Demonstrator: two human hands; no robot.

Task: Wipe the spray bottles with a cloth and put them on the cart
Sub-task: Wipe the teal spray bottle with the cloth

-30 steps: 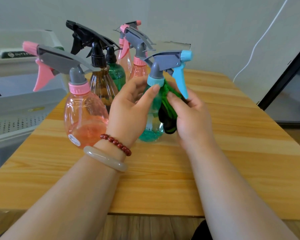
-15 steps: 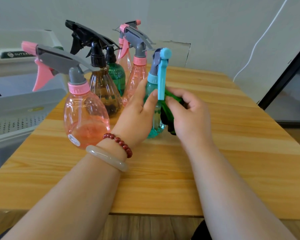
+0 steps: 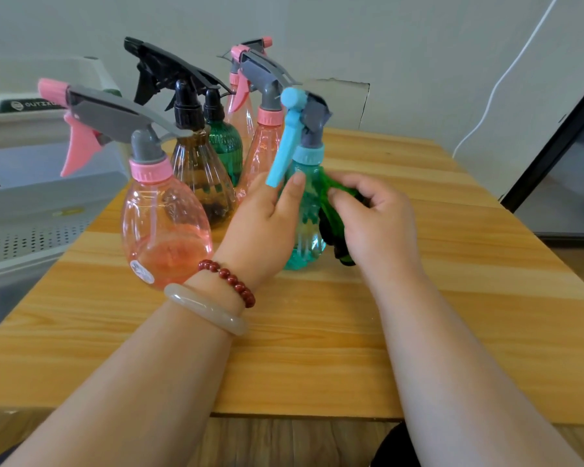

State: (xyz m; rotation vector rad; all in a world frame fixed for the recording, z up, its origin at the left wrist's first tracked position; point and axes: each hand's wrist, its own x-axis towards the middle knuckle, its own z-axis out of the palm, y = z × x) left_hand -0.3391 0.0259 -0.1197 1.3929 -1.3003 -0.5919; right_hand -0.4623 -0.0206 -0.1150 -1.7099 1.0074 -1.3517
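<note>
Surface: a wooden table (image 3: 317, 332) is seen below a pale wall, with both forearms reached across it.
Teal bottle (image 3: 305, 230): stood upright on the table between the two hands, its blue trigger turned toward the left one.
Left hand (image 3: 267, 224): wrapped round the bottle's body, thumb laid up the front. This is judged a steadying grip against tipping.
Right hand (image 3: 378, 224): a green cloth (image 3: 334, 203) is bunched in curled fingers and pressed to the bottle's right flank — wiping judged under way.
Pose: wrists kept low, palms turned inward.
Other bottles: clustered just beyond the left hand, the pink bottle (image 3: 162, 230) nearest.
Cart (image 3: 31, 203): well left of the left hand — the teal bottle is not yet on it.
</note>
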